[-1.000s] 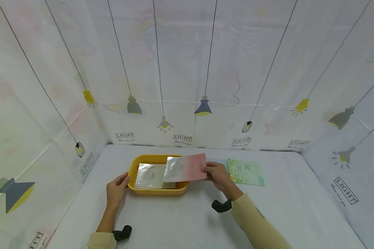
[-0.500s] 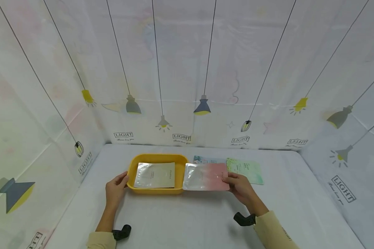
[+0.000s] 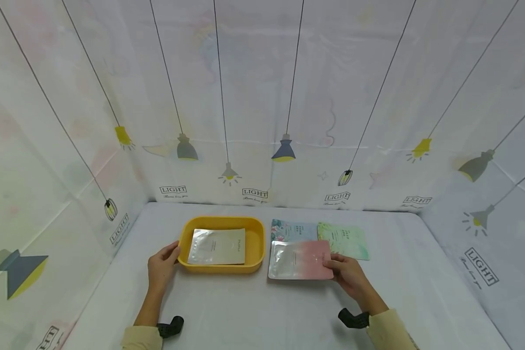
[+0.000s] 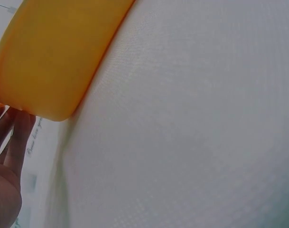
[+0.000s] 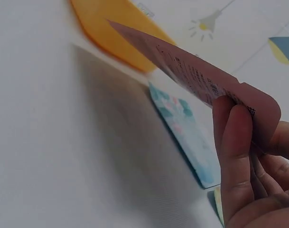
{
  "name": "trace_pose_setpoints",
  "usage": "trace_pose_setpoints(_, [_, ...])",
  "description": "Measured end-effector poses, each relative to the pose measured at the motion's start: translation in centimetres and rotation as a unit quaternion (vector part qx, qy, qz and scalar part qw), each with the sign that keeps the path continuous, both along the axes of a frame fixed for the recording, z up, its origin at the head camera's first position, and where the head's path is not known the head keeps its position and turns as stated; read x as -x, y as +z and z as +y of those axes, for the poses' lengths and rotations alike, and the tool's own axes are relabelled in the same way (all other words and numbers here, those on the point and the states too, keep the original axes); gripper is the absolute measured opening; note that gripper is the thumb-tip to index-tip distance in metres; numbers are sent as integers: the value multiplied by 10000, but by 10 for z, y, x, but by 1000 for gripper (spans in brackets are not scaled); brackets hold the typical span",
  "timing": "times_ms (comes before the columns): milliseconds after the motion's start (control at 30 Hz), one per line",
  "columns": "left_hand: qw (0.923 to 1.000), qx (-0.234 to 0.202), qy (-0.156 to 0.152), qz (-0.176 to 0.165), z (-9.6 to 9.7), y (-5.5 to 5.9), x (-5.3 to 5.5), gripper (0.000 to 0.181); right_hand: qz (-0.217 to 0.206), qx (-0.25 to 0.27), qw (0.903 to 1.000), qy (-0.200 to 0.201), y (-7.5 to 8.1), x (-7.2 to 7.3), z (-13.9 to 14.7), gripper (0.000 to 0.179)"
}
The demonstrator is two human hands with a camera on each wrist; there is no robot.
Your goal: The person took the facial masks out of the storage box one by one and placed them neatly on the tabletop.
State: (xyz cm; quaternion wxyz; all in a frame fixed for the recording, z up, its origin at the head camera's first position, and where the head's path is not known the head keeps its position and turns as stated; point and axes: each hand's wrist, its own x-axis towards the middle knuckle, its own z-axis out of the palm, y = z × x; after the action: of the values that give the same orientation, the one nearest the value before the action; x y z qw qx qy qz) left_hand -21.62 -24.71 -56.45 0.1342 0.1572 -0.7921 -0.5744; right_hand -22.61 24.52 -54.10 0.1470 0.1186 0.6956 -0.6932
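Pinching a glossy pink-and-silver pouch point(image 3: 298, 260) by its edge with the right hand point(image 3: 352, 278), raised over the surface point(image 3: 245, 311), in from the far edge. Gripping a smooth, round-cornered yellow tray point(image 3: 220, 269) with the left hand point(image 3: 161, 268), nearer the far left corner. Can only spot the pouch's printed underside in the right wrist view.

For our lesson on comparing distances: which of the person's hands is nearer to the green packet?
The right hand: it is just in front of the green packet, pinching the pink packet. The left hand is farther off, at the left end of the yellow tray.
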Motion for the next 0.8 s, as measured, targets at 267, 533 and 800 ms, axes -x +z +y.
trace_pose_setpoints(267, [9999,-107,-18,38,-1,-2,0,38,-22,-276,9995,181,-13,-4,-3,45])
trace_pose_setpoints(533, [9999,-100,-20,16,-2,-2,-1,38,83,-1197,9926,167,-18,-6,-6,37])
trace_pose_setpoints(800, [9999,-94,-37,23,0,0,-1,38,136,-2750,9608,330,-16,-9,-7,29])
